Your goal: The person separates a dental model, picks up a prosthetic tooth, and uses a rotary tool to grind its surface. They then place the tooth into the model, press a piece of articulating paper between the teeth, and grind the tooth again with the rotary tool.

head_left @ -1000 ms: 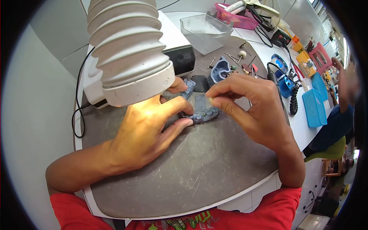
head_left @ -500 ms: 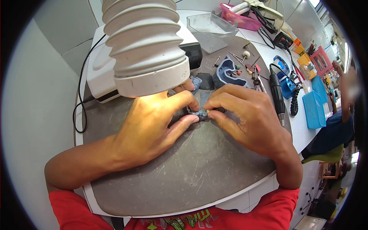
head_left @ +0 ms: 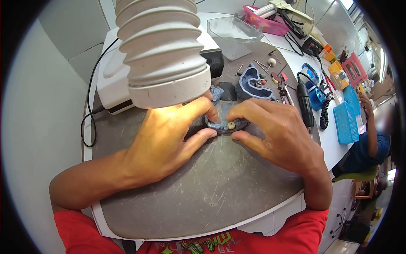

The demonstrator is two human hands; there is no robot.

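A dental model [head_left: 220, 126] with blue-grey teeth lies between my hands on the grey work surface [head_left: 203, 190]. A small yellowish crown [head_left: 231, 125] sits on its row of teeth, toward the right. My left hand [head_left: 169, 135] grips the left end of the model between thumb and fingers. My right hand [head_left: 275, 133] is at the right end, its thumb and index finger parted around the crown with nothing pinched between them. Behind the model are a dark square block [head_left: 228, 91] and another blue model piece [head_left: 216, 94], partly hidden by my left fingers.
A white ribbed hose [head_left: 163, 46] hangs over my left hand. Behind my right hand lie a blue-grey mould [head_left: 249, 84] and several burs. A black handpiece [head_left: 304, 103], a blue basket [head_left: 346, 122] and a pink tray [head_left: 268, 23] stand right. A co-worker [head_left: 368, 144] is far right.
My right thumb and index finger have parted and moved off the crown, which now shows on the model. The co-worker's arm has shifted.
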